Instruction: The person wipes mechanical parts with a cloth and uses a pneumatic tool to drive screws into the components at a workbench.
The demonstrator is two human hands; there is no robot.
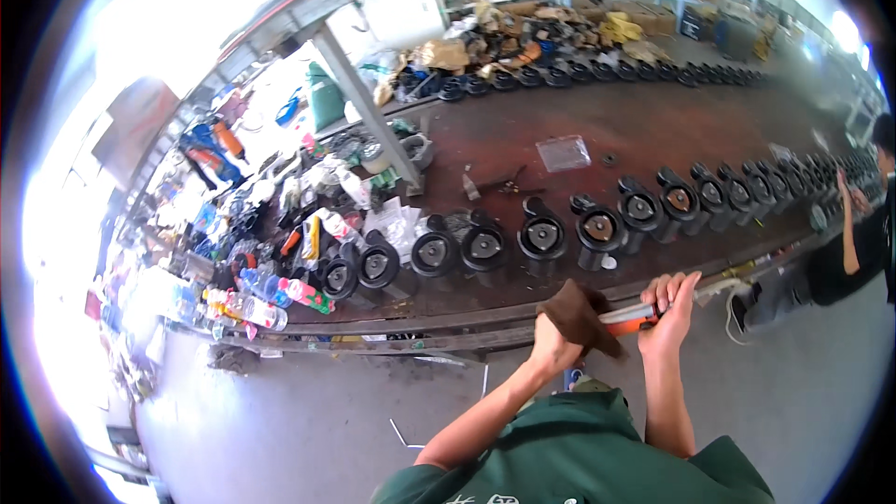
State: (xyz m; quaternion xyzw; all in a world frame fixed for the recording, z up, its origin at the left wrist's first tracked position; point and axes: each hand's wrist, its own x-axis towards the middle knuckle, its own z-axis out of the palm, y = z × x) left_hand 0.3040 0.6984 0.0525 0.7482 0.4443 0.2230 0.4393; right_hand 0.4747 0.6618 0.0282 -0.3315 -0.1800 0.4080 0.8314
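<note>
In front of me, at the near edge of the bench, my left hand (554,345) is closed on a dark brown cloth (577,312). My right hand (670,306) is wrapped round a long orange and grey tool (631,321), whose exact kind I cannot make out. The cloth lies against the tool's left end and hides it. Just beyond my hands stand round black motor-like units (600,227) in a long row, each with a metal disc in its top. A small white piece (609,262) lies by one of them.
Plastic bottles (247,308) and mixed clutter crowd the bench's left end, near a metal post (366,112). A clear plastic sheet (564,153) lies mid-bench. A second row of black units (557,77) lines the far side. At right, another person (849,252) is beside the bench.
</note>
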